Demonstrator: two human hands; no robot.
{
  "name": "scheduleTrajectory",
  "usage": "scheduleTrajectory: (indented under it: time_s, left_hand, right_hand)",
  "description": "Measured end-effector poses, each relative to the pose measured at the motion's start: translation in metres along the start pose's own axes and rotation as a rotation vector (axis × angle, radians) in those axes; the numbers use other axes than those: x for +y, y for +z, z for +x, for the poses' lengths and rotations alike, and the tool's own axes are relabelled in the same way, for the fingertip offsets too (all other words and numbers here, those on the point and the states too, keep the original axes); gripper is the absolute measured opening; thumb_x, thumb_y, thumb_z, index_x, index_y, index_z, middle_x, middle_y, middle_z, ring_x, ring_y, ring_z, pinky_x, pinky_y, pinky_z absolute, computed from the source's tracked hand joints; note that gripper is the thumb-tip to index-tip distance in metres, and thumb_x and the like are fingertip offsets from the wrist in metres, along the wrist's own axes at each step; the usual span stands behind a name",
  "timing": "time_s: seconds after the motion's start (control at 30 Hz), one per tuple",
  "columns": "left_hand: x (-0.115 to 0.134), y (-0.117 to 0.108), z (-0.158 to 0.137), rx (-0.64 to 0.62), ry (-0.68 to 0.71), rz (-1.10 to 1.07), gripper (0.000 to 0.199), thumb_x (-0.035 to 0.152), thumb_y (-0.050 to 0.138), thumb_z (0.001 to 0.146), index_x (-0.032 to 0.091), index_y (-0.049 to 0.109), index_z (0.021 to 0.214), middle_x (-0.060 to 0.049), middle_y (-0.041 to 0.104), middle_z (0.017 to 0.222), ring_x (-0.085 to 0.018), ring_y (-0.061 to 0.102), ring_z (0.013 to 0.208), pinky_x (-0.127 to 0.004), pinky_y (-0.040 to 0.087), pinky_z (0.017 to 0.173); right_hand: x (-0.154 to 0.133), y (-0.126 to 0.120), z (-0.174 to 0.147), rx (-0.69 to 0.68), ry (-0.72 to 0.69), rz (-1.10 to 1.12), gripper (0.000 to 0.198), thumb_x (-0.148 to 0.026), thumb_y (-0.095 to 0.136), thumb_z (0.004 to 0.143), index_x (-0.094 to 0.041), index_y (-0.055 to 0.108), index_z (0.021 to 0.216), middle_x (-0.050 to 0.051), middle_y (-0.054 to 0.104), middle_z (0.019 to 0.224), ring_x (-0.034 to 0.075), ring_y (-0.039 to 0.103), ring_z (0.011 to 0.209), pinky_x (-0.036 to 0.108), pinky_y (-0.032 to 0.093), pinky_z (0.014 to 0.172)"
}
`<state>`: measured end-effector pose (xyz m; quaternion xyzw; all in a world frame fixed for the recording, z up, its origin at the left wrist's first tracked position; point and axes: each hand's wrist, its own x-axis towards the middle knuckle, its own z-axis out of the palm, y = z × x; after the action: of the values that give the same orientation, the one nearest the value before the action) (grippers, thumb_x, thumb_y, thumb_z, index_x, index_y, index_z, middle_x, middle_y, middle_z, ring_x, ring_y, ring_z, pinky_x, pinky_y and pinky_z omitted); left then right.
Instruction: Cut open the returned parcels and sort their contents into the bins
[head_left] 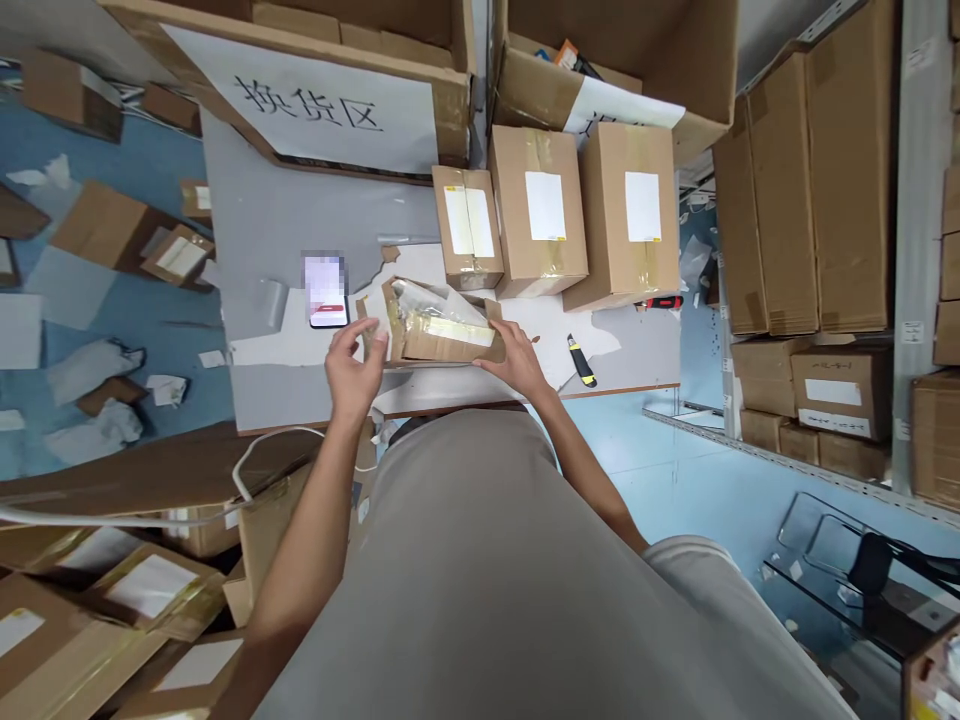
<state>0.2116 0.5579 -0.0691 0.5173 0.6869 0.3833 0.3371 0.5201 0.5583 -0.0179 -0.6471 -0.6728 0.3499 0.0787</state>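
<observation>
An opened cardboard box (442, 348) lies near the front edge of the table, with clear plastic wrapping (427, 300) showing inside and tape along its front. My left hand (355, 368) has its thumb and fingers curled around the raised flap at the box's left end. At the other end, my right hand (519, 358) grips the side, thumb low at the front and fingers on the upper edge. What lies under the plastic is hidden. Right of the box is a yellow-and-black utility knife (580, 362). A lit phone (326, 292) rests to the left.
Three taped cartons, a small one (469, 225), a middle one (538, 210) and a larger one (630, 215), stand behind the box. Large labelled bins (315, 100) line the back. A red-handled tool (664, 302) lies at the right edge. Boxes and scraps cover the left floor.
</observation>
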Motion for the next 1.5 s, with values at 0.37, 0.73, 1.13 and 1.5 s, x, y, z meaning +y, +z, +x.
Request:
scheduleTrajectory:
  time_s: [0.37, 0.73, 1.13, 1.5]
  left_hand:
    - [-0.001, 0.032, -0.016, -0.012, -0.421, -0.199, 0.075, 0.084, 0.076, 0.097, 0.020, 0.072, 0.136, -0.020, 0.080, 0.135, -0.038, 0.075, 0.135, -0.057, 0.062, 0.121]
    - [-0.004, 0.054, -0.049, -0.157, -0.242, -0.280, 0.097, 0.056, 0.094, 0.083, 0.021, 0.062, 0.167, -0.025, 0.065, 0.171, -0.044, 0.062, 0.163, -0.061, 0.050, 0.137]
    - [0.027, 0.026, -0.082, -0.235, 0.180, 0.126, 0.065, 0.040, 0.061, 0.105, 0.022, 0.067, 0.167, -0.018, 0.077, 0.154, -0.039, 0.070, 0.148, -0.063, 0.051, 0.133]
    - [0.052, 0.019, -0.065, -0.300, 0.305, 0.335, 0.030, 0.031, 0.064, 0.091, 0.027, 0.092, 0.104, -0.013, 0.088, 0.107, -0.039, 0.077, 0.107, -0.056, 0.062, 0.105]
  right_hand:
    - [-0.035, 0.009, -0.017, -0.138, -0.265, -0.336, 0.025, -0.023, 0.056, 0.123, -0.019, 0.076, 0.137, 0.016, 0.078, 0.139, 0.032, 0.066, 0.133, 0.042, 0.049, 0.115]
    - [0.017, -0.006, -0.048, -0.068, -0.157, 0.003, 0.032, -0.037, 0.054, 0.125, -0.023, 0.079, 0.139, 0.011, 0.078, 0.139, 0.024, 0.074, 0.129, 0.033, 0.059, 0.112]
    - [-0.020, -0.014, -0.012, -0.177, -0.301, -0.302, 0.054, -0.025, 0.063, 0.116, -0.014, 0.065, 0.169, 0.019, 0.070, 0.165, 0.037, 0.055, 0.156, 0.052, 0.045, 0.135]
    - [-0.028, -0.003, 0.014, -0.224, -0.188, -0.540, 0.036, -0.012, 0.056, 0.113, -0.004, 0.078, 0.140, 0.026, 0.082, 0.140, 0.037, 0.066, 0.141, 0.046, 0.046, 0.125]
